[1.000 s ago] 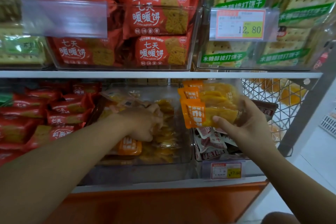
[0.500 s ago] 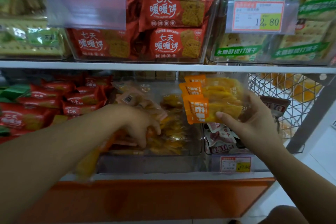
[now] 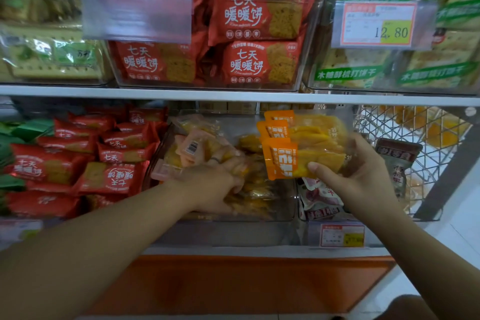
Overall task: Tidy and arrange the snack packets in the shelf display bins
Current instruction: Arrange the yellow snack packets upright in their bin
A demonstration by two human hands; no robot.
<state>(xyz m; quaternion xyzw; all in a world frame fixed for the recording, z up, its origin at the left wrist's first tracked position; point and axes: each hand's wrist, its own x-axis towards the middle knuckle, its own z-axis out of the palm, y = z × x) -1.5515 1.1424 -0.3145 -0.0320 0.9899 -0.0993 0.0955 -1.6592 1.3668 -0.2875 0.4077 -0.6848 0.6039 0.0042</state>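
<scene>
A white shelf board (image 3: 233,95) runs across the frame. Above it, clear bins hold red biscuit packets (image 3: 259,23) in the middle and green-banded cracker packs (image 3: 363,73) on the right. Below the lower shelf is an orange base panel (image 3: 233,286).

On the lower shelf, more red packets (image 3: 111,179) are heaped at the left, a centre bin (image 3: 285,213) of clear plastic holds loose yellow packets, and a wire basket (image 3: 389,125) stands at the right with a brown packet (image 3: 397,161) leaning against its front.

The hands are apart. The right hand (image 3: 363,176) clamps a stack of orange mango packets (image 3: 306,145) above the centre bin's right end, thumb on the front and fingers behind. The stack blocks the bin's back corner and part of the basket.

The left hand (image 3: 210,184) reaches into the centre bin, its fingers curled round a bunch of pale packets (image 3: 192,148), one showing a barcode; motion blur hides finer detail. The left forearm crosses the bin's front wall.

A blank label holder (image 3: 137,15) hides some red packets above. A price tag (image 3: 376,24) reads 12.80. Pink-and-white packets (image 3: 319,197) lie under the right hand, above a smaller tag (image 3: 341,235).
</scene>
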